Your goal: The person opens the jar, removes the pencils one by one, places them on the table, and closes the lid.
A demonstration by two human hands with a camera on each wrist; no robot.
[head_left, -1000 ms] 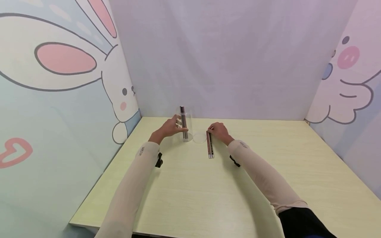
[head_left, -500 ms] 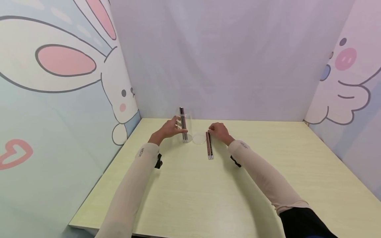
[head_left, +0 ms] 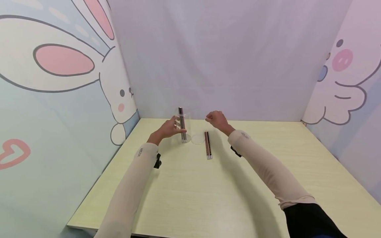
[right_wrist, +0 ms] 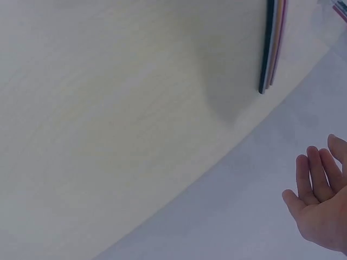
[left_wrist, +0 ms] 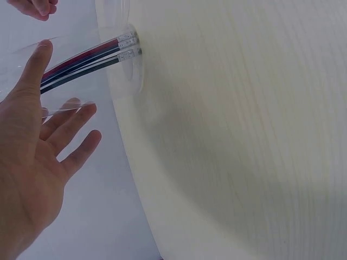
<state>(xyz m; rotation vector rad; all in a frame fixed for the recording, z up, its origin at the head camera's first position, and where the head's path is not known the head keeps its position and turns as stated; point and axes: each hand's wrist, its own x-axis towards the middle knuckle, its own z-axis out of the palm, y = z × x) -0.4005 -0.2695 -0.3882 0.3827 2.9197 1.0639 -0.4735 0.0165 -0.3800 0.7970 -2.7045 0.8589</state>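
Cloth (head_left: pixel 232 59): big, pale, hangs at the back, w/ bunny wall (head_left: pixel 71 122) on its L side.
Table (head_left: pixel 166 188): flat, pale wood look, in front of cloth.
L hand (head_left: pixel 169 128): holds clear jar (head_left: pixel 187 122) btw thumb & fingers; thumb is on the front side, fingers go round the L & back.
R hand (head_left: pixel 218 119): up in the air, off table, not touching anything; fingers bent, loose, nothing seen in them.
Jar: stands up on table, L of R hand; bunch of pencils (head_left: pixel 180 111) inside, tops stick out, silver ends at the bottom.
Loose pencils (head_left: pixel 208 145): 3, side by side, flat on table, R of jar. From R hand: down, a bit L, & closer to the person. Long way runs far to near; silver ends nr person, other ends nr R hand. R hand is nearer than L hand.
Disc (head_left: pixel 198 139): clear, round, flat, btw jar & loose pencils; too faint to tell if it touches either or is a lid.
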